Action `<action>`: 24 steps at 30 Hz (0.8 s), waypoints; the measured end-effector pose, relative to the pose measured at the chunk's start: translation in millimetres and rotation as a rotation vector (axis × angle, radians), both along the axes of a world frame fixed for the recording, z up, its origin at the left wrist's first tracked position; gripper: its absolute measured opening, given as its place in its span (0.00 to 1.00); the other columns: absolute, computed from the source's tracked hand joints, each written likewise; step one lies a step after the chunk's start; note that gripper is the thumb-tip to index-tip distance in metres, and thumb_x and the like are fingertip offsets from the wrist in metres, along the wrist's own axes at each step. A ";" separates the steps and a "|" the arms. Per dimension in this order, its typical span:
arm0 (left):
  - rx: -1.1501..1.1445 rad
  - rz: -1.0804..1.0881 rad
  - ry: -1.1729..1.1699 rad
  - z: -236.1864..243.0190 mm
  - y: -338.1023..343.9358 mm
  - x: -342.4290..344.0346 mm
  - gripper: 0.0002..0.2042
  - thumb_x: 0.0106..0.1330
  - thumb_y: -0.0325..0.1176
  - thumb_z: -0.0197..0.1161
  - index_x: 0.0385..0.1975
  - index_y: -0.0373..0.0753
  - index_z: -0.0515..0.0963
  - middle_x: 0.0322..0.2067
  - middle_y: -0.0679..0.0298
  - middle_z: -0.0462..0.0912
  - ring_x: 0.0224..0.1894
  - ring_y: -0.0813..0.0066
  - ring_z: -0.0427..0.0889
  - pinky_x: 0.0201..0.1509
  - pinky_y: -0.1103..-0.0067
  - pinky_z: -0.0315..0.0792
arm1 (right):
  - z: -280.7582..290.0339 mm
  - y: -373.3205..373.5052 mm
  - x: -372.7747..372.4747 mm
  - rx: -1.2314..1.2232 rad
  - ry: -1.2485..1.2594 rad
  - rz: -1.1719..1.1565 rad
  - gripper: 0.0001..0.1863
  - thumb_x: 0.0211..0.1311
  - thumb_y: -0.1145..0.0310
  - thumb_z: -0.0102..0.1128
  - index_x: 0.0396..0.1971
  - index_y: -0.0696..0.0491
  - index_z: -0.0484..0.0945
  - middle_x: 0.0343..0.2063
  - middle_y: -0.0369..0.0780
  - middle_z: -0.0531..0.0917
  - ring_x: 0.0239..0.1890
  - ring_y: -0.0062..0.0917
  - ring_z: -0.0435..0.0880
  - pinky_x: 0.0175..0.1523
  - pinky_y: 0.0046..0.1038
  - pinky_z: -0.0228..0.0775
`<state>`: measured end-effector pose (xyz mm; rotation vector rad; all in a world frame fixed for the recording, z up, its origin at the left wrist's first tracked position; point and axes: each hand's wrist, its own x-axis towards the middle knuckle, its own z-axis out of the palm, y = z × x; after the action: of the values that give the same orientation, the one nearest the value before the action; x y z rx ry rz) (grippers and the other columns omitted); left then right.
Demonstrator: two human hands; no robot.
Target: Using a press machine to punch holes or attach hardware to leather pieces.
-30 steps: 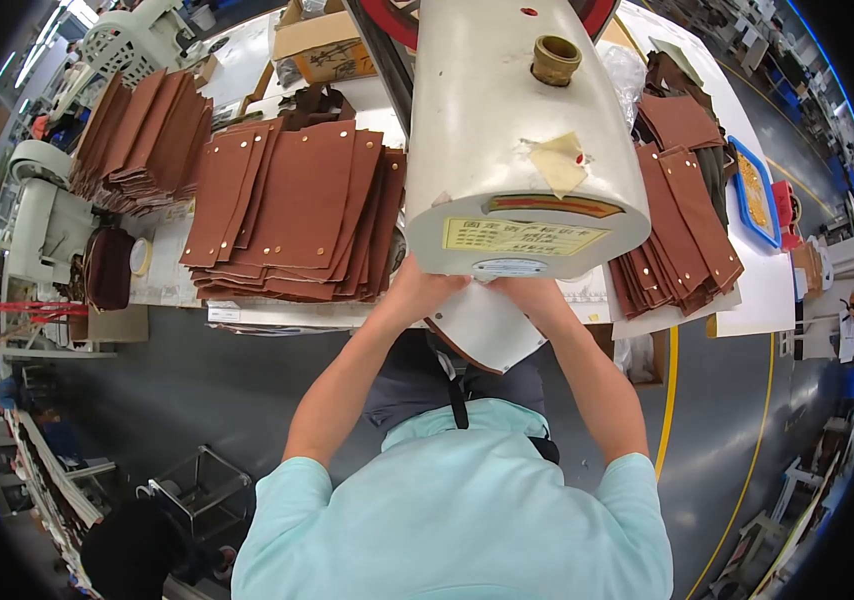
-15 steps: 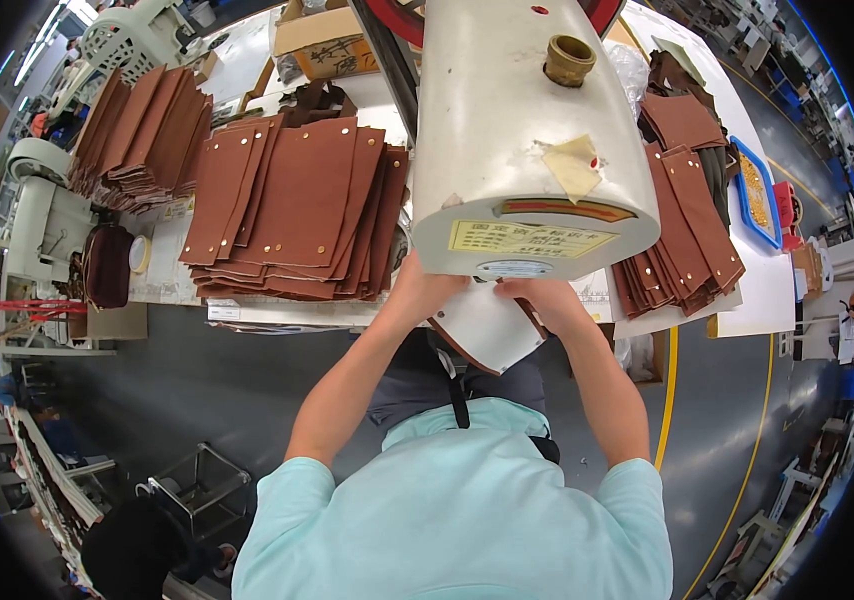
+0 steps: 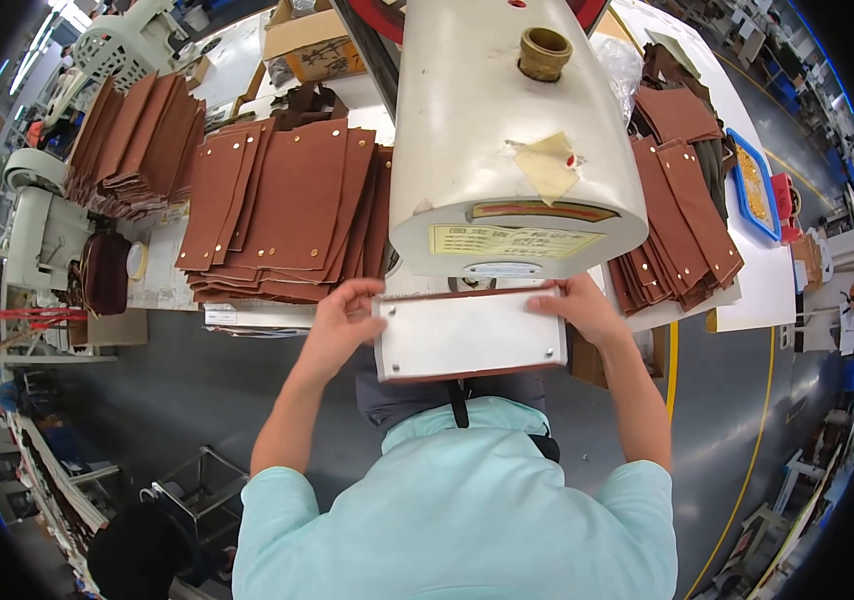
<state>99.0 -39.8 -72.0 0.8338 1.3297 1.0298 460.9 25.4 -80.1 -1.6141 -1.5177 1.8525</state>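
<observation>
A flat brown leather panel (image 3: 472, 335), its white underside up, is held level in front of my waist. Small metal snaps show near its corners. My left hand (image 3: 339, 328) is at the panel's left end, fingers curved at the upper corner and thumb on the edge. My right hand (image 3: 587, 312) pinches the upper right corner, thumb on the white face and fingertips hidden behind. Just beyond the panel hangs the rounded head of a cream-white machine (image 3: 517, 130), which hides its working parts.
Brown panels with snaps lie in a large stack (image 3: 277, 205) left of the machine, with another stack (image 3: 142, 140) farther left. More brown pieces (image 3: 682, 215) lie to the right. A blue tray (image 3: 752, 190) of small gold parts stands beyond them. A cardboard box (image 3: 312, 45) sits behind.
The panel has come out from under the machine head toward me and now lies crosswise, most of its white face showing. My hands have moved apart to its two ends.
</observation>
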 end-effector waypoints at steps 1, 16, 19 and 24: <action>-0.044 -0.266 0.117 3.3 -3.7 -12.4 0.15 0.56 0.20 0.65 0.45 0.34 0.78 0.32 0.68 0.80 0.34 0.86 0.78 0.38 0.85 0.73 | -11.2 3.0 -7.2 0.114 0.082 -0.099 0.13 0.56 0.70 0.71 0.37 0.62 0.83 0.27 0.36 0.84 0.26 0.17 0.82 0.30 0.19 0.73; 0.134 -0.347 0.251 -28.9 56.4 76.1 0.15 0.63 0.25 0.64 0.48 0.29 0.78 0.38 0.59 0.84 0.38 0.77 0.81 0.43 0.80 0.75 | -2.4 15.2 -87.5 0.530 0.078 -0.132 0.23 0.49 0.82 0.70 0.49 0.59 0.80 0.45 0.44 0.85 0.47 0.29 0.83 0.51 0.29 0.75; 0.158 -0.375 0.336 -17.8 61.0 80.9 0.15 0.62 0.25 0.64 0.49 0.31 0.78 0.41 0.60 0.84 0.42 0.75 0.81 0.46 0.78 0.75 | -10.4 18.8 -81.7 0.515 0.057 -0.111 0.22 0.50 0.81 0.69 0.48 0.59 0.80 0.44 0.43 0.85 0.46 0.28 0.83 0.51 0.29 0.75; 0.209 -0.338 0.330 -20.0 60.9 82.9 0.16 0.61 0.22 0.65 0.50 0.32 0.78 0.42 0.61 0.84 0.44 0.74 0.80 0.48 0.78 0.75 | -7.8 18.0 -74.1 0.276 0.160 -0.196 0.22 0.51 0.80 0.67 0.50 0.61 0.78 0.42 0.44 0.84 0.45 0.28 0.82 0.51 0.27 0.75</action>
<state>181.9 21.2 -92.0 1.3824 1.3056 0.7925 386.8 43.3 -87.9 -1.3973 -1.4185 1.5507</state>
